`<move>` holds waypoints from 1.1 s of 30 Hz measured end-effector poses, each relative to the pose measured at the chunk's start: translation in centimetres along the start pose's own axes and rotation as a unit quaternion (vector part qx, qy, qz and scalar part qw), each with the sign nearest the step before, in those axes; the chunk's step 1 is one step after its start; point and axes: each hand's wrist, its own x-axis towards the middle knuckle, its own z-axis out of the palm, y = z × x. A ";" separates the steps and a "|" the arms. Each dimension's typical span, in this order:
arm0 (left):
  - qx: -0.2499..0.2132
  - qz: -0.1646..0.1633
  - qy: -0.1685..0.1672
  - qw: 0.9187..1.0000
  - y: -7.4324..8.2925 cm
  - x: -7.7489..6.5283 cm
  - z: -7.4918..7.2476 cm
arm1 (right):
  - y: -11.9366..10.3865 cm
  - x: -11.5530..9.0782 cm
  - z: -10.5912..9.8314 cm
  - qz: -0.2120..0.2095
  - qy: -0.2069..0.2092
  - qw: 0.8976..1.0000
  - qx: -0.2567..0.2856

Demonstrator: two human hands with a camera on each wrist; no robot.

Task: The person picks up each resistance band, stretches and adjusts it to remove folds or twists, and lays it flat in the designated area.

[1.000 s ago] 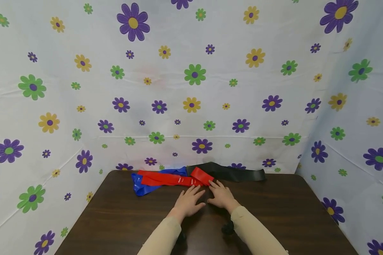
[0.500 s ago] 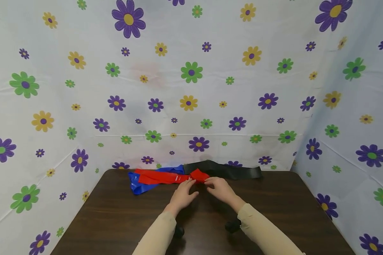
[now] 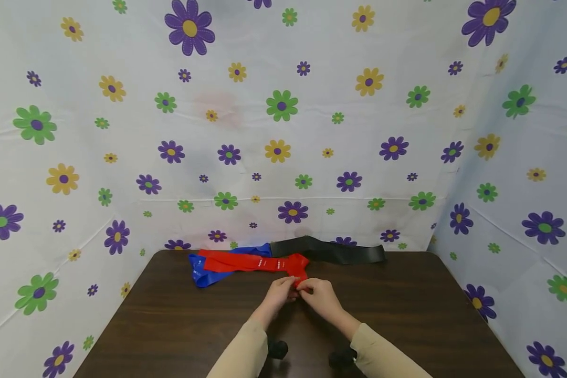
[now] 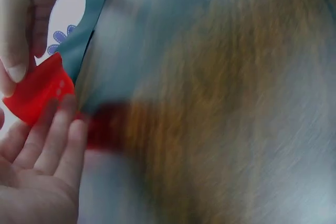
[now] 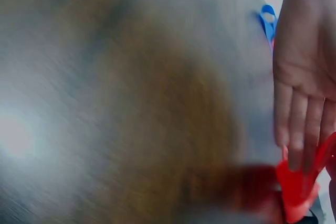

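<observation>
The red resistance band [image 3: 238, 261] lies on the desk [image 3: 184, 320], its right end bent toward the person. At that end, the right hand [image 3: 325, 299] pinches it between thumb and fingers; the left hand [image 3: 277, 295] lays extended fingers against it, though whether they grip it I cannot tell. A blue resistance band [image 3: 200, 273] runs partly beneath its left part, a black resistance band [image 3: 340, 253] stretches behind and rightward of it, and flower-printed cloth [image 3: 245, 131] hangs beyond.
</observation>
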 end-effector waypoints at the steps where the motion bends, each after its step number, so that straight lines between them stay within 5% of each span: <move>1: -0.007 -0.004 0.006 1.000 -0.3 -0.1 0.0 | -0.2 -0.3 0.1 0.009 0.000 1.000 0.008; 5: -0.010 0.001 0.024 1.000 -1.3 -0.3 0.0 | -0.9 -1.4 0.2 0.066 0.009 0.996 0.054; 9: -0.017 0.005 0.012 1.000 -1.3 -1.4 0.1 | -1.0 -2.1 -0.1 0.158 0.051 0.980 0.114; 13: -0.032 0.006 -0.001 0.999 -0.3 -3.2 0.3 | -0.5 -2.7 -0.4 0.268 0.072 0.942 0.189; 17: -0.043 0.006 -0.013 0.999 0.8 -4.8 0.4 | 0.3 -3.7 -0.6 0.337 0.016 0.901 0.272; 24: -0.057 0.005 -0.042 0.998 -0.7 -4.9 0.5 | 1.2 -4.6 -0.5 0.279 -0.096 0.904 0.308; 28: -0.057 0.004 -0.063 0.996 0.2 -5.8 0.8 | 1.2 -4.4 -0.1 0.294 -0.088 0.894 0.326; 33: -0.032 0.005 -0.095 0.995 2.1 -7.6 1.2 | 1.2 -4.0 0.3 0.324 -0.061 0.894 0.303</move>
